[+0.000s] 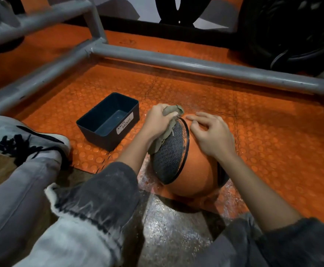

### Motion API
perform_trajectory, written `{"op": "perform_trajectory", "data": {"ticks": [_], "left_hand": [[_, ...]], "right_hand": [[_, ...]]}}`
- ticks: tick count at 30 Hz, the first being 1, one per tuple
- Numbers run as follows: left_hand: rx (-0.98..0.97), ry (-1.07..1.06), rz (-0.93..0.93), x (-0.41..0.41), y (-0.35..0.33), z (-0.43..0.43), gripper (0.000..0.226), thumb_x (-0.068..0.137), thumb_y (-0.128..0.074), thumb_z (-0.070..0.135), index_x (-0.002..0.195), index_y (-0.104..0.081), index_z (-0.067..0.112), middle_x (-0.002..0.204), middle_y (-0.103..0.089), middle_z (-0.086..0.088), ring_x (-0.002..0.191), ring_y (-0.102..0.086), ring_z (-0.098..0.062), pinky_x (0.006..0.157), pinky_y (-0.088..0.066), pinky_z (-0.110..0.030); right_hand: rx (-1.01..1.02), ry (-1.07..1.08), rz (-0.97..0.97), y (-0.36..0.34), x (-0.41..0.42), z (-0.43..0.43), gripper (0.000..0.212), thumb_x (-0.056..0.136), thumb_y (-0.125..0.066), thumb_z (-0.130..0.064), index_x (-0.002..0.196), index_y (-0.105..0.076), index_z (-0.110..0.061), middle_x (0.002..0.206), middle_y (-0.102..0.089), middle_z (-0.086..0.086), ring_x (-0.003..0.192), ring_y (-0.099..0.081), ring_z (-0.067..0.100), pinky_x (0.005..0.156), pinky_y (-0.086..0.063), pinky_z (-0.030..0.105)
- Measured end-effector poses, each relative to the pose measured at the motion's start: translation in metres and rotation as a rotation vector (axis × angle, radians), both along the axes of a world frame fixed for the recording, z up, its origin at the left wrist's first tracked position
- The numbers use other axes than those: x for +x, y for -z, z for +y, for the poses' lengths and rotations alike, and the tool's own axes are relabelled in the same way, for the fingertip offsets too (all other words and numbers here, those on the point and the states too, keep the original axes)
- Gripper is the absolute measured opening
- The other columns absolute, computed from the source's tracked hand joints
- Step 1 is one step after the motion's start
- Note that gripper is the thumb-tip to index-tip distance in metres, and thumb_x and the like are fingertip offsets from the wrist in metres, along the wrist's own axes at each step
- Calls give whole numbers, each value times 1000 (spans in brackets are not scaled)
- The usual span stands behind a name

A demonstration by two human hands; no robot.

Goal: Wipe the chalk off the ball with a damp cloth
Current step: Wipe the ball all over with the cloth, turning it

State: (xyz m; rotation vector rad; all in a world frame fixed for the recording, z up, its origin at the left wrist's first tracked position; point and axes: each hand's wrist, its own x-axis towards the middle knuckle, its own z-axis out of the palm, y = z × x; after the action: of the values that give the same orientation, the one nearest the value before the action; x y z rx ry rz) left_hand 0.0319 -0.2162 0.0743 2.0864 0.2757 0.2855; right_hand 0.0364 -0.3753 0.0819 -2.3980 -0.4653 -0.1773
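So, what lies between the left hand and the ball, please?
In the head view, the cloth, held by the left hand, lies on the ball.

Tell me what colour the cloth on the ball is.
Dull olive-grey; the cloth shows best in the head view.

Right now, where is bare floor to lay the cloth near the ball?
Bare orange mat lies right of the ball, up to the grey pipe. Also free between waste basket and pipe. Crowded on the left: basket, shoe.
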Motion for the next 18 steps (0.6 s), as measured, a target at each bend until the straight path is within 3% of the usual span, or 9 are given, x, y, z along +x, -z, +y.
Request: {"op": "perform_trajectory", "data": {"ticks": [3,8,11,13,18], "left_hand": [[59,-10,-82,-21,2,-3,8,92,-58,17,85,-56,14,90,-49,-1,86,-47,-14,71,-31,-22],[136,-18,-241,-61,15,-7,4,90,-62,17,92,-62,13,84,-44,10,93,-52,-23,83,-40,-32],[184,-21,-283,-79,24,-12,12,88,-64,15,97,-65,7,86,-42,19,94,-47,-20,80,-35,-21],[221,-17,-300,-84,26,-12,14,87,-65,14,98,-66,5,87,-44,15,94,-44,-17,78,-32,-15],[197,5,-259,-68,15,-2,18,86,-67,17,100,-68,7,86,-48,11,93,-51,-20,83,-36,-25]], "right_hand": [[-52,4,11,-3,-1,5,28,91,-49,-38,113,-66,-43,132,-55,-14,126,-42,12,99,-35,30],[-102,-13,42,-10,1,18,29,91,-47,-41,112,-67,-42,133,-55,-13,127,-42,13,97,-36,31],[-93,-17,42,-13,1,21,29,89,-48,-41,109,-69,-42,133,-56,-14,125,-46,15,94,-39,30],[-109,-42,41,-14,2,22,28,90,-48,-40,109,-69,-42,132,-56,-15,126,-45,15,94,-40,30],[-127,-73,59,-11,7,21,27,92,-46,-40,110,-66,-44,133,-55,-18,129,-39,14,98,-36,33]]}}
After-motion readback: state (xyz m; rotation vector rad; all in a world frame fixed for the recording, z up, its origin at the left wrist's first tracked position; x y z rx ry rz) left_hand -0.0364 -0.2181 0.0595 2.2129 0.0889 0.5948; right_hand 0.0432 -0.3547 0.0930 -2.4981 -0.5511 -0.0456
